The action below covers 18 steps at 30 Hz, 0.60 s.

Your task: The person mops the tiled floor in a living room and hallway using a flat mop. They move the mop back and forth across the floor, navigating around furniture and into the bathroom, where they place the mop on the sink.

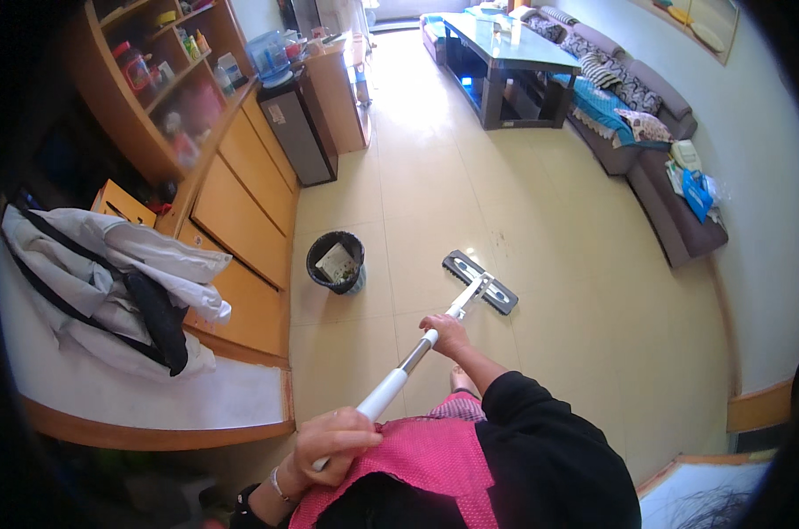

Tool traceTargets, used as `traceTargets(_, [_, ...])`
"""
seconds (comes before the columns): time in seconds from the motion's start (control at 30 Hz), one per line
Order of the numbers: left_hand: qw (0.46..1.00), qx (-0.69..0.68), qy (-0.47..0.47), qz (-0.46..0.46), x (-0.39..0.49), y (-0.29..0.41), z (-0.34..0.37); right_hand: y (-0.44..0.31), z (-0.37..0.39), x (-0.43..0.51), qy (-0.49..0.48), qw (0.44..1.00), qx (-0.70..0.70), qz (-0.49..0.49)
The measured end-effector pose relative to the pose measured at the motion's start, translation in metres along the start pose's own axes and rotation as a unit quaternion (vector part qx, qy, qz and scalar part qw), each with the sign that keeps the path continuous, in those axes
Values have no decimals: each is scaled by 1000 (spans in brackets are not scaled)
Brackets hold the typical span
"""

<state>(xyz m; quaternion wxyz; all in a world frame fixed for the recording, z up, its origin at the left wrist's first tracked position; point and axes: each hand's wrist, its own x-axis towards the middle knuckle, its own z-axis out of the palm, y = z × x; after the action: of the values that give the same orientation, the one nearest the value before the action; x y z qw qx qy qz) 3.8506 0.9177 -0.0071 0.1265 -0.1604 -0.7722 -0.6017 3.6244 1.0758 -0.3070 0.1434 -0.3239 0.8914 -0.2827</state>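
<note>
A flat mop's white and silver handle (387, 391) slants from my body out over the floor. My left hand (335, 442) is wrapped around its upper end, near my waist. Farther down the shaft, my right hand (447, 334) grips it just above the white joint. The grey rectangular mop head (480, 282) rests on the cream tile floor (558, 344), lying at a slant. Some small brown marks (502, 243) show on the tiles just beyond the head.
Left of the mop stands a black-lined waste bin (335, 263) with rubbish inside. A wooden cabinet (241, 198) and a water dispenser (300, 125) line the left side. A glass-topped table (512, 43) and a sofa (677, 205) stand toward the right. Clothes (122, 278) lie on a counter.
</note>
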Motion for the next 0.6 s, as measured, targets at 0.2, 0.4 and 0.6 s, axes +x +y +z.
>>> traceTargets(0.2, [996, 23, 73, -41, 83, -39, 38, 76, -54, 66, -46, 998, -24, -35])
traceTargets(0.4, [974, 85, 210, 0, 142, -10, 22, 63, -102, 75, -92, 986, 69, -119])
traceTargets(0.6, [994, -20, -24, 104, 217, 57, -15, 34, -151, 4, -233, 947, 178, -129])
